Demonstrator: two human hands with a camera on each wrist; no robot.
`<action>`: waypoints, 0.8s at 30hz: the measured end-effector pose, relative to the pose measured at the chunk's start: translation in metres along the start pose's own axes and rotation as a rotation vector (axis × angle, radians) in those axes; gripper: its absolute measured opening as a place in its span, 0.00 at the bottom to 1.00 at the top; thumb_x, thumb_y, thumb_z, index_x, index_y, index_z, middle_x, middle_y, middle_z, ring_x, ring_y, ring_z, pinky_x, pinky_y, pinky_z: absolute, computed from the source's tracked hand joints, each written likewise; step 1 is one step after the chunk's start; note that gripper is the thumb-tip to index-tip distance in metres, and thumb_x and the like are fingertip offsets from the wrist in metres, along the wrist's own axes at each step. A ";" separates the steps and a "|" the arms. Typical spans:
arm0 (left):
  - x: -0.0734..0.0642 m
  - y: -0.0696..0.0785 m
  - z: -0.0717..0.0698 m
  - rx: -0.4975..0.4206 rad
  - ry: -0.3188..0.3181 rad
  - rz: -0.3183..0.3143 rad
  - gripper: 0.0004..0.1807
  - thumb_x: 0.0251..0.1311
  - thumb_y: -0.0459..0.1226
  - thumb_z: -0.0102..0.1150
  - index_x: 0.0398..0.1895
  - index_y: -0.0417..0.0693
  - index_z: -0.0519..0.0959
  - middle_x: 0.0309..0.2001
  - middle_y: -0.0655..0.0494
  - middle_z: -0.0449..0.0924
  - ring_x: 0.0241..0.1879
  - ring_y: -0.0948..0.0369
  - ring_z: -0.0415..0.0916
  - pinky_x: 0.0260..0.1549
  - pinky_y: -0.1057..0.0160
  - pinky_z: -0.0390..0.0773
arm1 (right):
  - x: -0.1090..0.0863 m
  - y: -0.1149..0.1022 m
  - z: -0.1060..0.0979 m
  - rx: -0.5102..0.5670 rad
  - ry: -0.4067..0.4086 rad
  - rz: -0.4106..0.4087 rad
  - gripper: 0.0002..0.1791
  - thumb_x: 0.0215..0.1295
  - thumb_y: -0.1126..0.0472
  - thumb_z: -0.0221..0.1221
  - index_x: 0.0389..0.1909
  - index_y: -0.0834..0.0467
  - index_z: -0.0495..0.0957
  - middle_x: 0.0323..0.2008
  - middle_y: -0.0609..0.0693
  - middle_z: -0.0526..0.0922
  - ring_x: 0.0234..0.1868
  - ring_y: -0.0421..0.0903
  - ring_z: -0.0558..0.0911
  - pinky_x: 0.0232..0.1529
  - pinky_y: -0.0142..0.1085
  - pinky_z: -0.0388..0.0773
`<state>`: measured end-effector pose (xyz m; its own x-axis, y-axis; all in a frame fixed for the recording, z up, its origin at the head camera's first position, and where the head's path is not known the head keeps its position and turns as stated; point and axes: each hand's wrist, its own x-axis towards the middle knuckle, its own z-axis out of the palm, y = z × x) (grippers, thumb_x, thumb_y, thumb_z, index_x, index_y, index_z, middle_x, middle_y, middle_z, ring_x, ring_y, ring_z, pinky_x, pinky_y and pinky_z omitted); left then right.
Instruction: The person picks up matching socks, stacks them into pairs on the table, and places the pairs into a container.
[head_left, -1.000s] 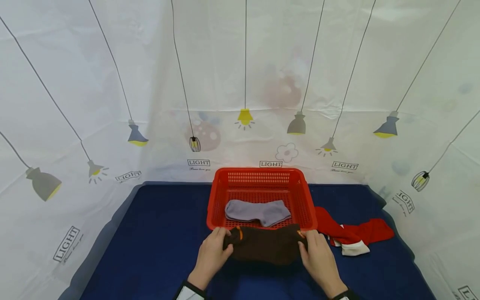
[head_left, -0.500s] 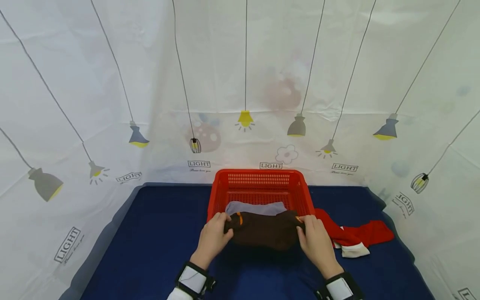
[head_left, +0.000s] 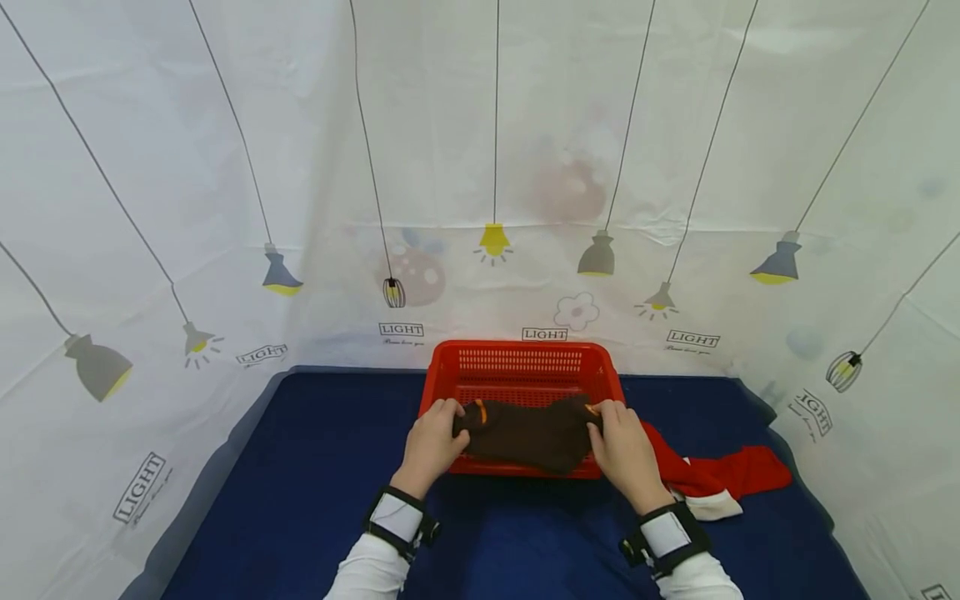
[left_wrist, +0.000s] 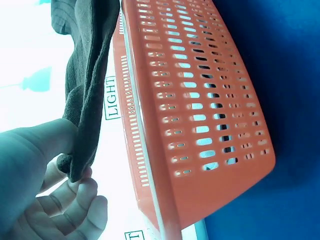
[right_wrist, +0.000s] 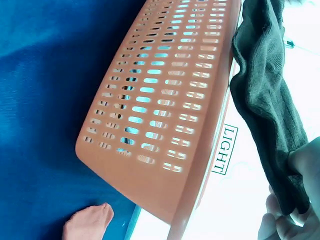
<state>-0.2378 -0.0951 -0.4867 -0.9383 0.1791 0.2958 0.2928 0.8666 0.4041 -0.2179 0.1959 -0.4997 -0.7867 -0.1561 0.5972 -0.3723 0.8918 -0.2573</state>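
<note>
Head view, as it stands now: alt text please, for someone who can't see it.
A person's hands hold a dark brown sock-like garment by its ends above a red basket. At right, red-and-white cloth lies on a blue surface; white sheeting printed with lamps stands behind.

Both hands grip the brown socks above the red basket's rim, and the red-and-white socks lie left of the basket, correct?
Not quite: the red-and-white socks lie right of the red basket, as the head view shows. The rest holds: left hand and right hand grip the brown socks.
</note>
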 end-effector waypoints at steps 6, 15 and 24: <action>0.013 -0.002 0.002 0.025 -0.034 -0.021 0.13 0.48 0.39 0.63 0.38 0.50 0.74 0.35 0.54 0.74 0.23 0.60 0.71 0.21 0.63 0.70 | 0.013 0.002 0.003 -0.012 -0.027 0.014 0.13 0.53 0.67 0.62 0.37 0.63 0.71 0.30 0.57 0.74 0.30 0.54 0.74 0.30 0.43 0.71; 0.033 0.000 0.003 0.046 -0.068 -0.053 0.13 0.49 0.39 0.62 0.39 0.50 0.74 0.36 0.54 0.75 0.29 0.56 0.75 0.26 0.59 0.73 | 0.032 0.006 0.009 -0.048 -0.038 0.013 0.12 0.53 0.66 0.63 0.35 0.63 0.71 0.29 0.57 0.73 0.29 0.55 0.74 0.29 0.43 0.71; 0.052 0.000 0.010 0.082 -0.100 -0.048 0.13 0.49 0.39 0.63 0.38 0.48 0.75 0.35 0.53 0.75 0.27 0.56 0.75 0.24 0.60 0.73 | 0.046 0.008 0.022 -0.078 -0.142 0.104 0.12 0.55 0.63 0.62 0.34 0.62 0.69 0.30 0.58 0.74 0.31 0.56 0.76 0.29 0.45 0.73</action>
<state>-0.2881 -0.0817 -0.4799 -0.9656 0.1786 0.1889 0.2353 0.9095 0.3427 -0.2683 0.1866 -0.4909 -0.8825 -0.1148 0.4560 -0.2504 0.9355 -0.2492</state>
